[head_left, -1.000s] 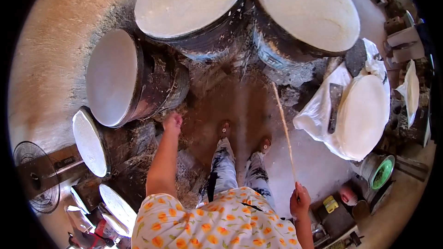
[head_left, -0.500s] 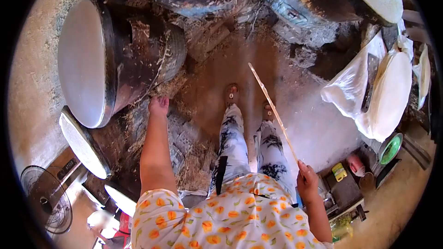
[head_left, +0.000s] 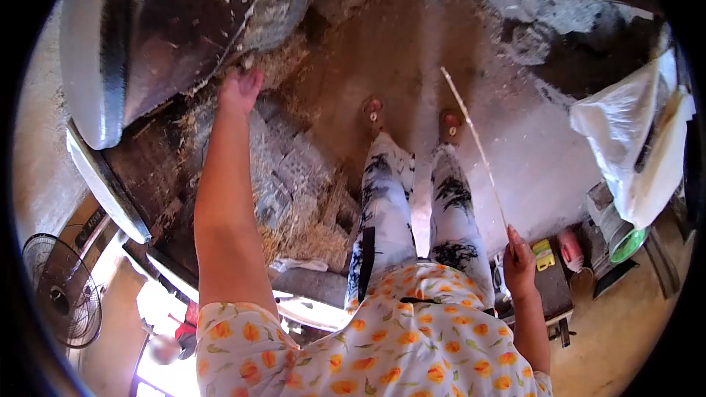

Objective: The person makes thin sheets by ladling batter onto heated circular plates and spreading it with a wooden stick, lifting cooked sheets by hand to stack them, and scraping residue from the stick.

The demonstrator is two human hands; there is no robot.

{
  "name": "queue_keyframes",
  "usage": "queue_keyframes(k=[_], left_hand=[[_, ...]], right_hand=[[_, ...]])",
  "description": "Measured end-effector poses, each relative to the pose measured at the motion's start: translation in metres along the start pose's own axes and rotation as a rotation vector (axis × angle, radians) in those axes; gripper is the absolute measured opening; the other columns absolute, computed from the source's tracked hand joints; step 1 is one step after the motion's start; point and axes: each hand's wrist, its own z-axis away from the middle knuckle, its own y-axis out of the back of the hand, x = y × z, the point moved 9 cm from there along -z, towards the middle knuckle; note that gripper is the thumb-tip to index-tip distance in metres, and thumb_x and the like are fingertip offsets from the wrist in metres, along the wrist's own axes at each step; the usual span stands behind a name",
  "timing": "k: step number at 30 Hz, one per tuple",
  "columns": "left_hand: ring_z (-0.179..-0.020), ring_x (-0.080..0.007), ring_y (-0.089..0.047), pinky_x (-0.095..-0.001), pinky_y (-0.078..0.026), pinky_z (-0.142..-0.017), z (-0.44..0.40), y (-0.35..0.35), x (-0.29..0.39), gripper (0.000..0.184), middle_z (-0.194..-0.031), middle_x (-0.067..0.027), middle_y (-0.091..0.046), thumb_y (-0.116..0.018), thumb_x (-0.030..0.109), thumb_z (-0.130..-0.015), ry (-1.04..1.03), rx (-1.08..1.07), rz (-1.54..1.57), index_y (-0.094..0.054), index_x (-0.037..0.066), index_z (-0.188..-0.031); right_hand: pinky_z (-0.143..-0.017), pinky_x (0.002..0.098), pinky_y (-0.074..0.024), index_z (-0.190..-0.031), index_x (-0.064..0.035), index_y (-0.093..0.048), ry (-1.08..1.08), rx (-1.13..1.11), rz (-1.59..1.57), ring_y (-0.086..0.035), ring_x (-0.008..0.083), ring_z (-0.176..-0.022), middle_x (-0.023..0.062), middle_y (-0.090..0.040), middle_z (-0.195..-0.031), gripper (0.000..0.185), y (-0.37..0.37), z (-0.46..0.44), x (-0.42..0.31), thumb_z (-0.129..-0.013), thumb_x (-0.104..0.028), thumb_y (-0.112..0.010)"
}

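Note:
My left hand reaches forward at the lower edge of a large dark drum-like vessel with a pale round top. Its fingers are curled around or against something small that I cannot make out. On the right, my right hand is closed round the near end of a long thin stick, which points forward and slightly left over the floor. Straw and grey blocks lie beneath and right of my left arm.
A smaller pale-topped vessel and a fan are at the left. White plastic sheeting hangs at the right, above a green bowl. A yellow item sits on a low dark table.
The view has tilted down and shifted, so the large vessels have slid toward the top and left edges. My left hand stays by the left vessel's base; my right hand still holds the stick.

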Motion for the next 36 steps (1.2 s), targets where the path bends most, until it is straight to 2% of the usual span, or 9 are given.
queue_keyframes(k=[4, 7, 13, 23, 27, 31, 33, 35, 36], left_hand=[[-0.1, -0.0372, -0.053, -0.0444, -0.051, -0.084, 0.009, -0.024, 0.0, 0.026, -0.116, -0.0229, -0.051, -0.038, 0.014, -0.096, -0.074, 0.052, -0.063, -0.041, -0.003, -0.115], [-0.089, -0.0363, -0.056, -0.0378, -0.052, -0.068, 0.001, -0.022, 0.007, 0.025, -0.11, -0.0235, -0.051, -0.037, 0.006, -0.093, -0.182, 0.079, -0.117, -0.041, -0.004, -0.116], [-0.078, -0.0343, -0.057, -0.0333, -0.047, -0.053, -0.007, -0.015, 0.013, 0.031, -0.105, -0.0242, -0.049, -0.039, -0.003, -0.088, -0.183, 0.231, -0.212, -0.038, 0.0, -0.119], [-0.074, -0.0312, -0.057, -0.0312, -0.045, -0.051, 0.004, -0.02, 0.014, 0.029, -0.1, -0.0254, -0.053, -0.039, -0.002, -0.089, -0.238, 0.315, -0.259, -0.043, 0.001, -0.118], [-0.077, -0.0327, -0.058, -0.0362, -0.052, -0.059, 0.011, -0.019, 0.013, 0.026, -0.103, -0.0243, -0.052, -0.041, -0.002, -0.088, -0.223, 0.258, -0.302, -0.044, -0.003, -0.114], [-0.084, -0.0339, -0.06, -0.043, -0.056, -0.077, 0.079, -0.037, 0.0, 0.022, -0.1, -0.0217, -0.055, -0.048, 0.001, -0.087, -0.248, 0.125, -0.226, -0.049, -0.009, -0.107], [-0.06, -0.0245, -0.059, -0.0357, -0.053, -0.053, 0.09, -0.012, -0.008, 0.018, -0.075, -0.0108, -0.06, -0.056, 0.016, -0.09, -0.231, 0.241, -0.408, -0.054, 0.001, -0.099], [-0.054, -0.0208, -0.058, -0.0332, -0.051, -0.051, 0.118, -0.006, 0.008, 0.015, -0.067, -0.0116, -0.057, -0.054, 0.015, -0.09, -0.511, 0.121, -0.746, -0.054, 0.001, -0.093], [-0.053, -0.0207, -0.057, -0.0326, -0.05, -0.05, 0.151, -0.004, 0.016, 0.016, -0.063, -0.0118, -0.056, -0.054, 0.015, -0.09, -0.63, 0.116, -0.694, -0.055, 0.0, -0.096]], right_hand=[[-0.052, 0.0285, -0.0398, -0.124, -0.01, -0.056, -0.122, -0.028, -0.091, -0.045, 0.0184, -0.054, 0.0063, -0.048, -0.065, 0.057, -0.03, 0.002, 0.007, -0.073, 0.015, -0.052], [-0.053, 0.0277, -0.0402, -0.123, -0.0124, -0.057, -0.126, -0.029, -0.1, -0.046, 0.0182, -0.055, 0.0059, -0.049, -0.065, 0.058, -0.04, 0.004, 0.004, -0.071, 0.015, -0.054], [-0.054, 0.0279, -0.0416, -0.122, -0.0107, -0.058, -0.158, 0.017, -0.076, -0.048, 0.0186, -0.056, 0.0073, -0.052, -0.067, 0.051, -0.041, 0.008, 0.003, -0.076, 0.012, -0.053], [-0.059, 0.0249, -0.0432, -0.124, -0.0089, -0.057, -0.255, 0.01, -0.148, -0.048, 0.0134, -0.061, 0.0069, -0.055, -0.073, 0.047, -0.04, 0.013, 0.013, -0.081, 0.01, -0.052], [-0.06, 0.0242, -0.0432, -0.125, -0.0078, -0.056, -0.285, -0.027, -0.148, -0.049, 0.0132, -0.063, 0.0058, -0.055, -0.076, 0.048, -0.04, 0.012, 0.011, -0.081, 0.011, -0.051], [-0.064, 0.0257, -0.0459, -0.126, -0.0057, -0.053, -0.049, -0.018, 0.026, -0.054, 0.0193, -0.064, 0.0116, -0.06, -0.082, 0.048, -0.035, 0.005, -0.001, -0.081, 0.011, -0.049], [-0.062, 0.03, -0.0469, -0.124, -0.0043, -0.054, 0.126, 0.07, 0.055, -0.054, 0.0237, -0.062, 0.0142, -0.058, -0.077, 0.046, -0.027, -0.001, -0.018, -0.081, 0.012, -0.048], [-0.058, 0.0332, -0.0466, -0.123, -0.0037, -0.055, 0.195, 0.041, 0.051, -0.054, 0.0257, -0.06, 0.0147, -0.054, -0.071, 0.047, -0.013, -0.013, -0.047, -0.08, 0.013, -0.047], [-0.057, 0.034, -0.0462, -0.123, -0.0038, -0.055, 0.203, 0.0, 0.074, -0.053, 0.0256, -0.058, 0.0143, -0.053, -0.068, 0.048, -0.006, -0.019, -0.063, -0.079, 0.014, -0.046]])
